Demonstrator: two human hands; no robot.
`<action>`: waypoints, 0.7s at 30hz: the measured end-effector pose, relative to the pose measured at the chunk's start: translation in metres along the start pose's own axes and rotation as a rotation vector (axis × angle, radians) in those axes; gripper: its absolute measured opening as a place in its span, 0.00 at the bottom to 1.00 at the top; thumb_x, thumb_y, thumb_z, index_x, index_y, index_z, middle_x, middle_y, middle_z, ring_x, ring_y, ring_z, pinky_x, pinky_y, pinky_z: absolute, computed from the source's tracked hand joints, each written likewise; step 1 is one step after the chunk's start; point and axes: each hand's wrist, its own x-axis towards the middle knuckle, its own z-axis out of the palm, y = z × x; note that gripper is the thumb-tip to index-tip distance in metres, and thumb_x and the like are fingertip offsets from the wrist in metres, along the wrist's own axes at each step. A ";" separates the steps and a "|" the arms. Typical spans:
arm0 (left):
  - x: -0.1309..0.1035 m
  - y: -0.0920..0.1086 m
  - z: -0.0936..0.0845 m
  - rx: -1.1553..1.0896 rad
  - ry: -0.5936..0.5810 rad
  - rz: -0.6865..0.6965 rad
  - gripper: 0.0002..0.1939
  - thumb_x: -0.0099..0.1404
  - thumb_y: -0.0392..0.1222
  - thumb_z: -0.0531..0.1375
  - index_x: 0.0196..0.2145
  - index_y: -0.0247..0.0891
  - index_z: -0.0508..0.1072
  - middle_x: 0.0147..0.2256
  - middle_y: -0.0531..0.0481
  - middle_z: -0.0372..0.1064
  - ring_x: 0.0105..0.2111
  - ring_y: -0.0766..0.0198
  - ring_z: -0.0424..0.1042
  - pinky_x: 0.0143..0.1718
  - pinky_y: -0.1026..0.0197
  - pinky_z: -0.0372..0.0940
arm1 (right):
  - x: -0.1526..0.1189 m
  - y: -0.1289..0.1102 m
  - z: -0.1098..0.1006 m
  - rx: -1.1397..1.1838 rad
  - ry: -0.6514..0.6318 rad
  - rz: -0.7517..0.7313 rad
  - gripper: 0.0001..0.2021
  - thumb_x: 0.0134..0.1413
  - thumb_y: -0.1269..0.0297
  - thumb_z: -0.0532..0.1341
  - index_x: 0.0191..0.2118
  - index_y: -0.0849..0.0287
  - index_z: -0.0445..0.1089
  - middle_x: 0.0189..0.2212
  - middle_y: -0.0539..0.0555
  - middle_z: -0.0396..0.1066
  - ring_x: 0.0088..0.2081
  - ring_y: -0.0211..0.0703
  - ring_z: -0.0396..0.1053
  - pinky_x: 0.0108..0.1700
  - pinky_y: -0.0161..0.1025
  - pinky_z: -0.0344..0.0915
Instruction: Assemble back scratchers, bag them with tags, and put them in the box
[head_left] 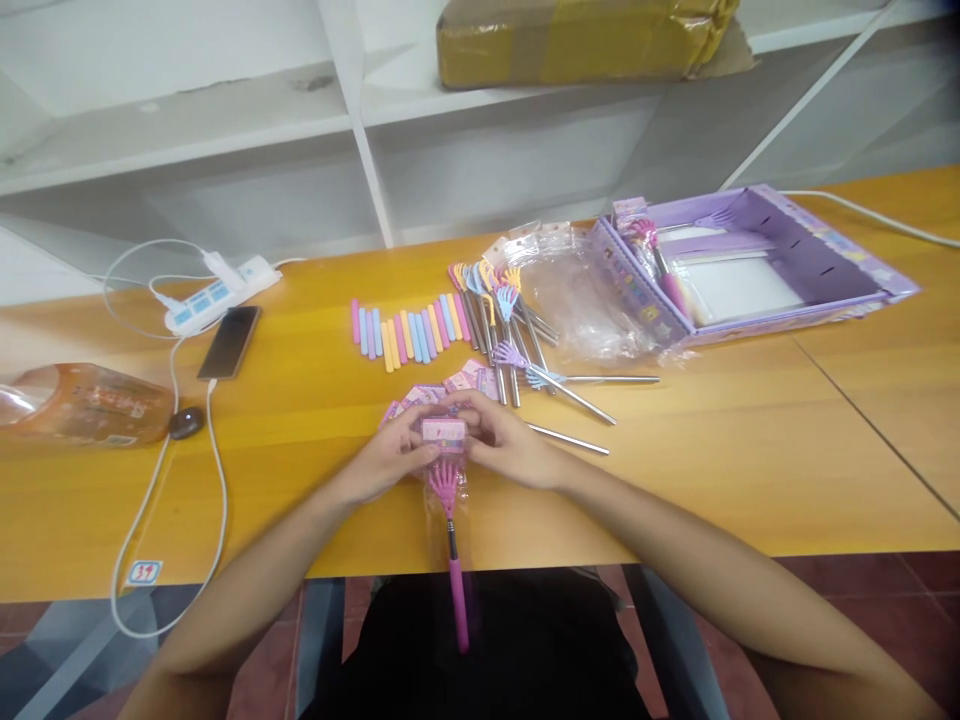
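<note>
Between my two hands is a clear bag with a printed header card at its top. Inside the bag lies a pink back scratcher, its claw toward the card and its handle reaching past the table edge. My left hand pinches the card's left side, and my right hand grips its right side. Just beyond my fingers are more printed cards, partly hidden. Farther off lie several back scratcher rods with coloured claws, and a row of pastel handle sleeves.
A purple display box with a packed back scratcher stands at the right, beside a heap of clear bags. To the left are a phone, a power strip, cables and an orange bottle. A taped carton sits on the shelf behind.
</note>
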 end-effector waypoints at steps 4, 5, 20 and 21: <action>-0.003 0.006 0.007 0.078 -0.084 -0.059 0.36 0.61 0.42 0.77 0.63 0.40 0.70 0.44 0.43 0.82 0.38 0.57 0.83 0.40 0.58 0.75 | -0.003 -0.001 -0.005 0.006 0.055 0.079 0.15 0.67 0.63 0.61 0.56 0.52 0.60 0.27 0.40 0.63 0.20 0.32 0.60 0.20 0.28 0.59; -0.003 0.007 0.009 0.080 -0.108 -0.073 0.35 0.61 0.42 0.77 0.62 0.39 0.71 0.44 0.42 0.83 0.38 0.55 0.84 0.40 0.56 0.76 | -0.003 -0.001 -0.007 0.023 0.048 0.104 0.14 0.69 0.60 0.61 0.55 0.52 0.60 0.26 0.40 0.62 0.20 0.33 0.61 0.18 0.28 0.58; -0.001 0.023 0.009 -0.232 0.426 0.280 0.24 0.62 0.53 0.74 0.50 0.38 0.76 0.42 0.45 0.82 0.38 0.56 0.80 0.39 0.57 0.74 | 0.003 -0.005 -0.019 -0.056 -0.309 0.224 0.22 0.56 0.47 0.76 0.38 0.60 0.71 0.29 0.46 0.71 0.30 0.35 0.68 0.35 0.35 0.64; -0.001 0.023 0.009 -0.235 0.374 0.266 0.22 0.65 0.54 0.71 0.50 0.38 0.76 0.42 0.44 0.81 0.37 0.56 0.80 0.38 0.56 0.73 | 0.003 -0.008 -0.022 -0.035 -0.295 0.216 0.22 0.55 0.47 0.77 0.37 0.60 0.71 0.30 0.47 0.73 0.31 0.36 0.70 0.37 0.36 0.66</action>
